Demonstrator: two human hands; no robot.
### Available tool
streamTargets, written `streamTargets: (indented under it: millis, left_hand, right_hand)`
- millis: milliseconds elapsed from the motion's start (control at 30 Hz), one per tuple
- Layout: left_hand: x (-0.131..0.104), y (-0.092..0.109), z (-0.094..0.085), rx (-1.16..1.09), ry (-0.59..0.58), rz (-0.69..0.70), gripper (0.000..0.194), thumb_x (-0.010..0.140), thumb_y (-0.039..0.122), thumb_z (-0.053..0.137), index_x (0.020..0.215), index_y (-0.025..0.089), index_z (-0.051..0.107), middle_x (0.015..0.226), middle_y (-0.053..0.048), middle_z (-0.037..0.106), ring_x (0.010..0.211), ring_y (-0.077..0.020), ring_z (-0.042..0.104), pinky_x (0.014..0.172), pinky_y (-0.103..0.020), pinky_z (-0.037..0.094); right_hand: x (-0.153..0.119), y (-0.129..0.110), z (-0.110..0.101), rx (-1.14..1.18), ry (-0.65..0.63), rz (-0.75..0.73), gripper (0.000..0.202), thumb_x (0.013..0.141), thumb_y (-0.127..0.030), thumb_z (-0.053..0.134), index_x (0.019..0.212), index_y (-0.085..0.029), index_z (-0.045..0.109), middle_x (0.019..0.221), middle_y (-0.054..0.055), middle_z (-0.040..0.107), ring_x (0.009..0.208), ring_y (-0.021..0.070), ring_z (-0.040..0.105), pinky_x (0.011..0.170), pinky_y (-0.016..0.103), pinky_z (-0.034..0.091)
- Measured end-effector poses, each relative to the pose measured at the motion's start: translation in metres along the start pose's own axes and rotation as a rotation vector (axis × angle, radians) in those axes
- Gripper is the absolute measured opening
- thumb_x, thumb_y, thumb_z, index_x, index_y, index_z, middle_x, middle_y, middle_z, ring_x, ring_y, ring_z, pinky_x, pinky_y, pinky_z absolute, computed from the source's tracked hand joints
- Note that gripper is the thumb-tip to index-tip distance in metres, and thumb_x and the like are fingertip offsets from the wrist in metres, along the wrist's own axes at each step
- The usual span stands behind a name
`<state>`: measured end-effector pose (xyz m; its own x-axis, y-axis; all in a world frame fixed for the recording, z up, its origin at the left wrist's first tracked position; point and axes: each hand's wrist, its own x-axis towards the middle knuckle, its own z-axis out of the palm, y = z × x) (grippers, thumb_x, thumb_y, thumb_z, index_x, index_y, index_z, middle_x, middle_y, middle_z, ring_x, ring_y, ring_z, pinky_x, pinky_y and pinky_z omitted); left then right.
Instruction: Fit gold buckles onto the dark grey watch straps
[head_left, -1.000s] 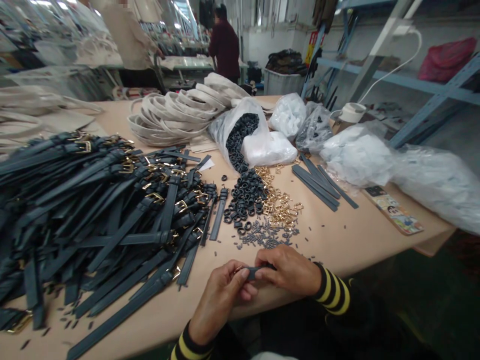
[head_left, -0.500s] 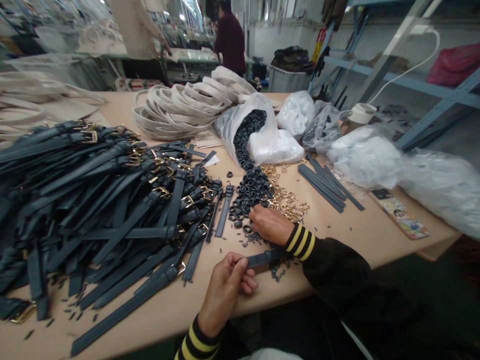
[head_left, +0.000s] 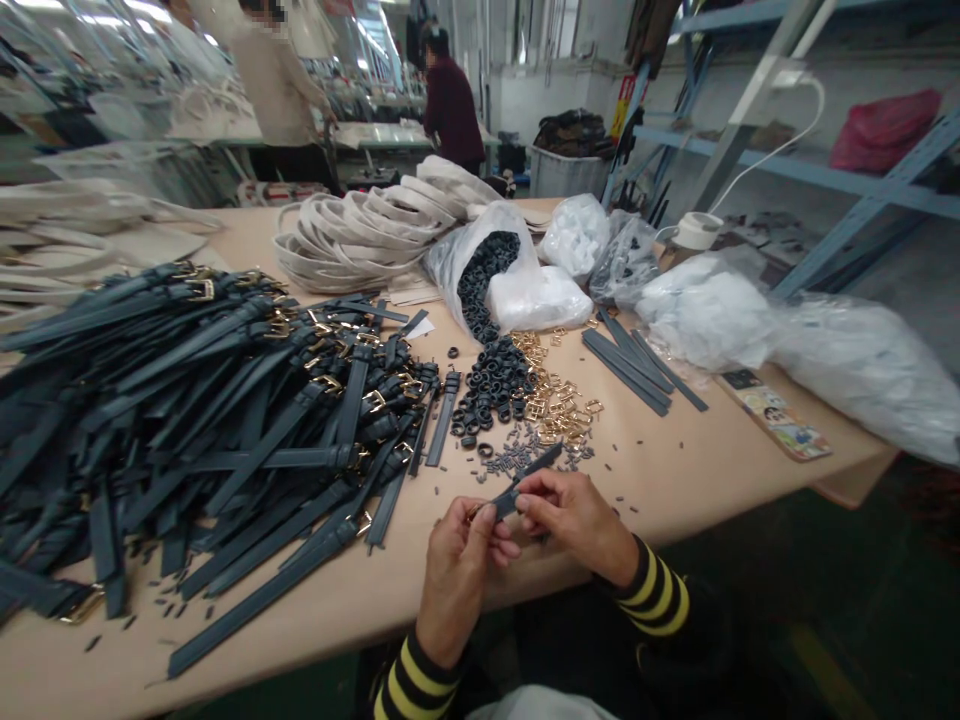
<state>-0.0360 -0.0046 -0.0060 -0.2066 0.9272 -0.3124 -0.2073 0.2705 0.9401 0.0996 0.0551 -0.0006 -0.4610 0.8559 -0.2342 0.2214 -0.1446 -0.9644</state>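
A: Dark-blue leather, that short strap point(head_left: 525, 478)? Where was it?

B: Pinched between both hands at the near edge of the bench point(head_left: 675, 470). The left hand point(head_left: 461, 555) clamped its near end between thumb and fingers, probably to steady it; the right hand point(head_left: 574, 515) had its fingertips closed on the strap just beside that, with the free end angling up and away.

A: So neither grip was slack?

B: No, both were closed tight on the strap.

A: And the parts?

B: Just beyond the grip lay tiny dark pins point(head_left: 525, 458), then black loops point(head_left: 495, 385) and gold buckles point(head_left: 559, 405), seemingly kept within easy reach. Left of the grip sprawled the heap of finished straps point(head_left: 187, 400).
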Motion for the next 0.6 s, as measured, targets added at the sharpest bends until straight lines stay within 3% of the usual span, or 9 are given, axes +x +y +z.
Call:
streamTargets:
  millis: [167,400,600]
  left_hand:
    - [-0.013,0.001,0.012,0.062,-0.036,0.083,0.021,0.081,0.036,0.050,0.074,0.015,0.049,0.060,0.001,0.060,0.051,-0.0100,0.057,0.048,-0.020,0.045]
    - [-0.031,-0.013,0.026,0.234,0.008,0.191,0.028,0.086,0.039,0.036,0.077,0.016,0.049,0.060,0.000,0.057,0.050,-0.0109,0.055,0.048,-0.022,0.045]
    - [-0.033,-0.020,0.025,0.367,0.037,0.207,0.034,0.088,0.040,0.029,0.080,0.016,0.051,0.049,0.004,0.047,0.042,-0.0093,0.048,0.042,-0.020,0.038]
  right_hand:
    - [-0.014,-0.003,-0.004,0.118,-0.019,-0.044,0.023,0.072,-0.034,0.060,0.079,-0.013,0.056,0.060,0.000,0.059,0.054,0.0119,0.058,0.055,0.024,0.046]
    - [-0.029,0.003,-0.006,-0.065,-0.023,-0.147,0.015,0.075,-0.029,0.059,0.074,-0.014,0.059,0.063,0.000,0.061,0.058,0.0120,0.056,0.056,0.023,0.044]
    - [-0.036,-0.006,0.000,-0.212,0.005,-0.257,0.004,0.076,-0.019,0.060,0.076,-0.016,0.062,0.065,-0.001,0.058,0.061,0.0113,0.055,0.059,0.022,0.043]
